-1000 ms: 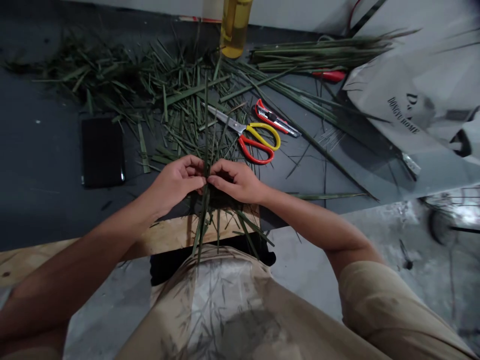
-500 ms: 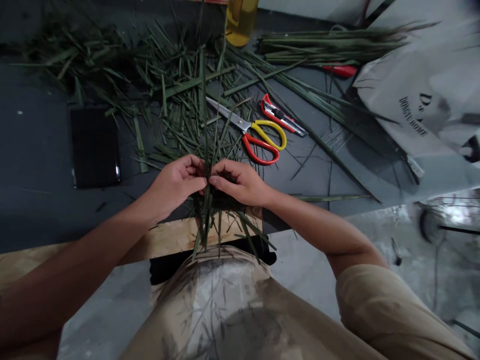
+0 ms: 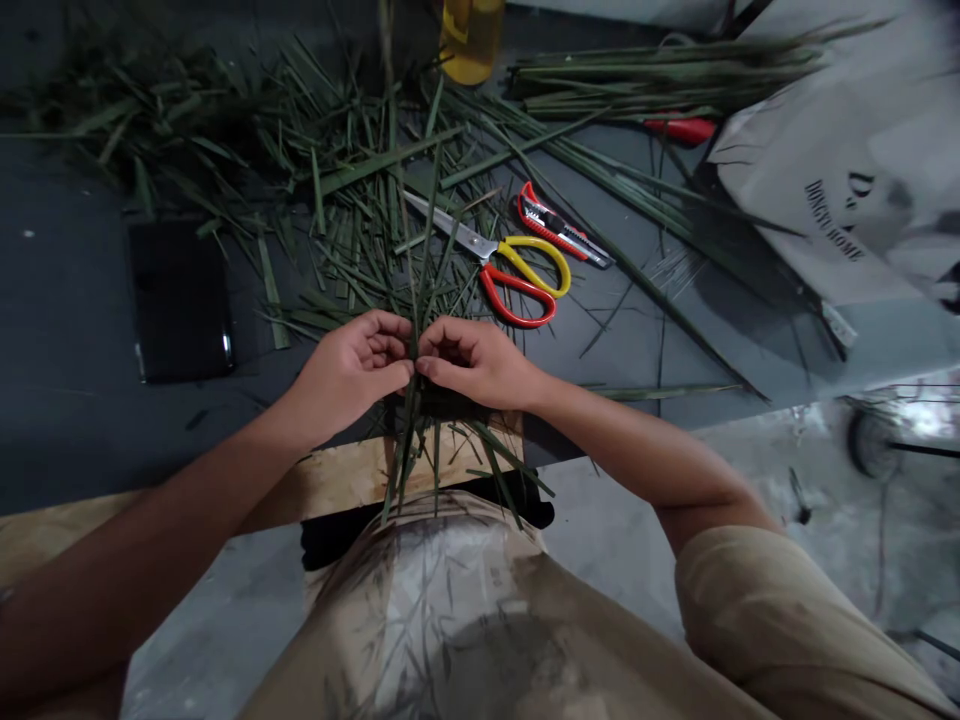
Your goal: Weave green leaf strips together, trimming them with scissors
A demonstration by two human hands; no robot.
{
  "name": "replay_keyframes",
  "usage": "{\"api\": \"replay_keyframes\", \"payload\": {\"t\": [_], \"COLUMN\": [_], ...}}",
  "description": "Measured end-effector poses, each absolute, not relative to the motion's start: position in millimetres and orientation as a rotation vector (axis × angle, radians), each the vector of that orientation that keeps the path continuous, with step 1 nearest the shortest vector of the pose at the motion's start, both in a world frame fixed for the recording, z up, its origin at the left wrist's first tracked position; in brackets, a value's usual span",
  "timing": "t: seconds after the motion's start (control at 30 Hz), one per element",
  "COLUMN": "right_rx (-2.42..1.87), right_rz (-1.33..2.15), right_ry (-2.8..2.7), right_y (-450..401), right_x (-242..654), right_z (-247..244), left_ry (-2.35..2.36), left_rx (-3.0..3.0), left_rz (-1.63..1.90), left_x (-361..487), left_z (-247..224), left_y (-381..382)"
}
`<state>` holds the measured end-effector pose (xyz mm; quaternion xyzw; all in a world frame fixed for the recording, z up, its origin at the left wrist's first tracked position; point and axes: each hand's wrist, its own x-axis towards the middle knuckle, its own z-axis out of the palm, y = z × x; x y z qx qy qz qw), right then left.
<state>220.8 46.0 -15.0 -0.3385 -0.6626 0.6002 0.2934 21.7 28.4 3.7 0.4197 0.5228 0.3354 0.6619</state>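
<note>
Long green leaf strips [image 3: 412,400] run upright between my two hands at the table's near edge. My left hand [image 3: 358,362] pinches them from the left, thumb and fingers closed. From the right, my right hand [image 3: 478,362] pinches the same strips, its fingertips almost touching the left ones. The exact crossing of the strips is hidden by my fingertips. Just beyond my right hand lie scissors [image 3: 484,250] with one red and one yellow handle. A red utility knife [image 3: 562,228] rests beside them.
Cut leaf pieces [image 3: 352,190] cover the table's middle and far left. A dark phone-like slab [image 3: 180,300] lies at left. Behind stand a yellow bottle [image 3: 471,40] and a bundle of long leaves [image 3: 660,80]. A white printed bag [image 3: 840,190] is at right.
The strips' upper ends have shifted and fanned slightly to the right. Both hands keep their pinch in nearly the same place. The view has moved a little.
</note>
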Motion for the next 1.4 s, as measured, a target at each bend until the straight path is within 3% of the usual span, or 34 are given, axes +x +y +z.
{"api": "replay_keyframes", "payload": {"t": [1.07,1.4], "right_rx": [-0.893,-0.902], "right_rz": [1.571,1.427], "right_ry": [-1.662,-1.906], "right_y": [47.5,47.4], "right_x": [216.3,219.6], "right_z": [-19.0,-12.9], "left_ry": [1.106,1.191], "left_rx": [0.917,1.01], "left_rz": [0.754,0.792], "left_x": [24.6,25.3], "left_z": [13.4,6.0], "left_y": [27.9,26.6]}}
